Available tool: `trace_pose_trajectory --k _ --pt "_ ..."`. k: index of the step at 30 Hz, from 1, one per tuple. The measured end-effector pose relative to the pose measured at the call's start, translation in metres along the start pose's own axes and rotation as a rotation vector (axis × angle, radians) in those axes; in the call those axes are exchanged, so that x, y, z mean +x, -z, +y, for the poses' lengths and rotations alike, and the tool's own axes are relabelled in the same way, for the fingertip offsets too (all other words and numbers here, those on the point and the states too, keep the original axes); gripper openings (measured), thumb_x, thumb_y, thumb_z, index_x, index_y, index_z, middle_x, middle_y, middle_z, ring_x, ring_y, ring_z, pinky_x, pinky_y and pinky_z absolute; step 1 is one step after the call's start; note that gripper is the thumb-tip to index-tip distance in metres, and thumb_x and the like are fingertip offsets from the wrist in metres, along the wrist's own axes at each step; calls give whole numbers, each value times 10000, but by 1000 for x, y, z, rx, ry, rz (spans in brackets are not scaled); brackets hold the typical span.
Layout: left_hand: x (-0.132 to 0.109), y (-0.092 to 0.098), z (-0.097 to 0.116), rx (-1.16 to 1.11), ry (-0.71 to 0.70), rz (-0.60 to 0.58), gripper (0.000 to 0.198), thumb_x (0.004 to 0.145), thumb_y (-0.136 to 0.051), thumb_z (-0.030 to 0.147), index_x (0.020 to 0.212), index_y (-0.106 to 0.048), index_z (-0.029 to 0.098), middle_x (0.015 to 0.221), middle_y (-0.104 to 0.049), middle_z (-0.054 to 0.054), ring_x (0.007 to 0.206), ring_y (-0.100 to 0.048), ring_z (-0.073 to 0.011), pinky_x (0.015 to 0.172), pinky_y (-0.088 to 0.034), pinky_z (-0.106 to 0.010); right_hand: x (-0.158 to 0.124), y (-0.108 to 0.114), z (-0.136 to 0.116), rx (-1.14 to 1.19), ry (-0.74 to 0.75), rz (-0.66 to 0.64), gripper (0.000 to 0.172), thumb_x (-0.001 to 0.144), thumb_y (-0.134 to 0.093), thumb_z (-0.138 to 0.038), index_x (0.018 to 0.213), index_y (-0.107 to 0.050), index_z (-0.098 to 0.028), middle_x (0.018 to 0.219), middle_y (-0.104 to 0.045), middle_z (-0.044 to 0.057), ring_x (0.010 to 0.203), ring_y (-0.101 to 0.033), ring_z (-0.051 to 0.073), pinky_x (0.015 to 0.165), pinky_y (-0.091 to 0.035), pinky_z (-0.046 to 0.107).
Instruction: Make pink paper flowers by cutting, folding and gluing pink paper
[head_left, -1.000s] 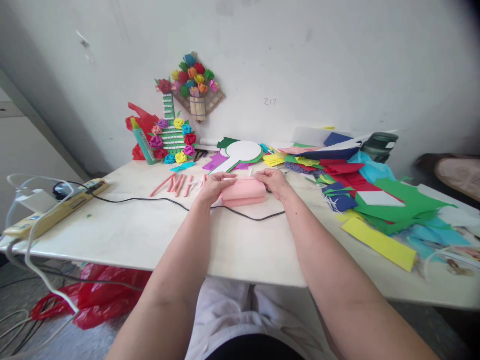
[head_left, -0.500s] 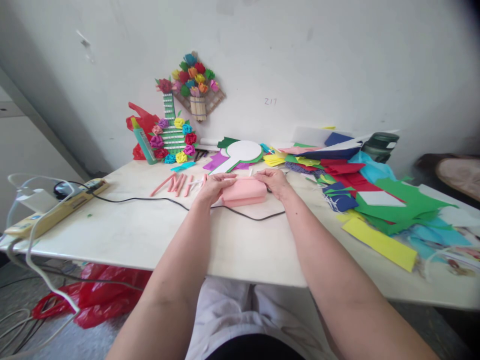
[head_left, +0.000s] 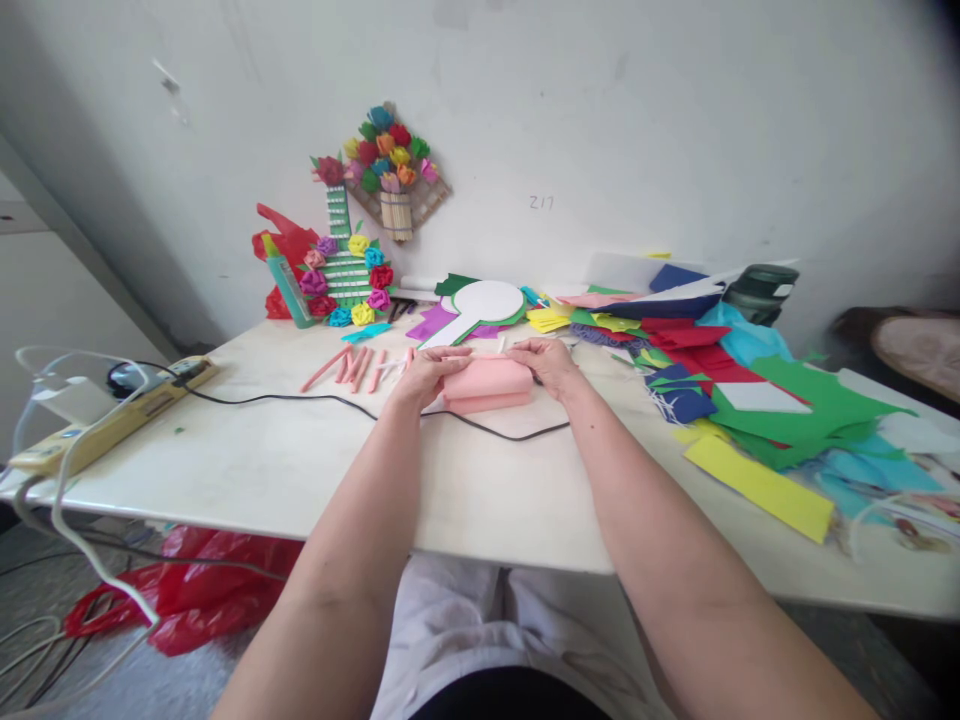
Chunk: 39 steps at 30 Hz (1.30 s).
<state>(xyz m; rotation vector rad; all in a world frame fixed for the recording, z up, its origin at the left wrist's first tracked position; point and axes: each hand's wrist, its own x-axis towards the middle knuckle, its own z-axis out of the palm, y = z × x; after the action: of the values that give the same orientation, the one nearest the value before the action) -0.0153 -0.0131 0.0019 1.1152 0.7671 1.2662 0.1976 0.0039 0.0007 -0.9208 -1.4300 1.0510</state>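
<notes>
A folded sheet of pink paper (head_left: 489, 382) is held between my two hands above the white table. My left hand (head_left: 429, 372) pinches its left end near the top edge. At the upper right corner my right hand (head_left: 547, 362) grips it with thumb and fingers together. The sheet curves over, with a second layer showing below its front edge. A thin white piece (head_left: 502, 343) stands up just behind it. Several pink rolled paper strips (head_left: 358, 368) lie to the left of my left hand. Behind the sheet rests a white round-headed cutout (head_left: 487, 300) with a green border.
A black cable (head_left: 300, 398) crosses the table in front of the pink sheet. At the left lies a yellow power strip (head_left: 112, 420). Coloured paper scraps (head_left: 780, 405) cover the right side. A glue bottle (head_left: 289, 285) leans beside a flower-trimmed green guitar shape (head_left: 346, 270).
</notes>
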Motion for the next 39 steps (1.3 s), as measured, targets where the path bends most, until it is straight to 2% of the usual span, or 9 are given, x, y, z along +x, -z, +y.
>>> trace_pose_trajectory --k 8,15,24,28,33,39 --pt "1 2 -1 -13 13 1 338 438 -809 187 760 -720 138 681 -681 -52 626 -605 -134 652 -460 -261 -2 0 -2 -21 -14 -18 252 534 -743 -370 687 -690 -176 583 -603 -20 517 -496 99 509 -388 231" --pt "0 1 0 -19 28 15 312 443 -803 179 740 -716 138 671 -677 -45 612 -602 -130 641 -450 -257 -4 -1 -5 0 -20 -24 265 516 -759 -349 695 -693 -166 623 -632 -4 540 -516 102 543 -404 241" --pt "1 3 -2 -3 20 -44 285 465 -799 179 736 -719 143 673 -677 -43 625 -598 -123 652 -443 -254 -5 -1 -5 42 -45 -11 260 483 -775 -306 681 -686 -162 659 -647 0 576 -532 97 580 -409 242" --pt "1 4 -3 45 11 -47 289 453 -792 173 732 -723 146 678 -681 -51 625 -599 -134 643 -440 -262 -4 -1 -4 5 -29 9 262 477 -769 -311 675 -686 -159 668 -654 10 597 -538 110 602 -417 257" --pt "3 4 -2 18 -39 -25 204 509 -755 227 689 -725 137 691 -685 -74 660 -610 -169 595 -429 -256 -4 0 -3 -7 -19 -4 245 486 -760 -298 677 -687 -163 664 -651 8 602 -537 111 609 -421 257" --pt "0 4 0 71 -11 -62 221 512 -790 256 685 -717 139 640 -662 -55 591 -576 -125 564 -404 -236 -4 1 -2 -52 -1 -12 243 499 -750 -316 680 -686 -167 671 -656 12 618 -546 121 616 -428 263"
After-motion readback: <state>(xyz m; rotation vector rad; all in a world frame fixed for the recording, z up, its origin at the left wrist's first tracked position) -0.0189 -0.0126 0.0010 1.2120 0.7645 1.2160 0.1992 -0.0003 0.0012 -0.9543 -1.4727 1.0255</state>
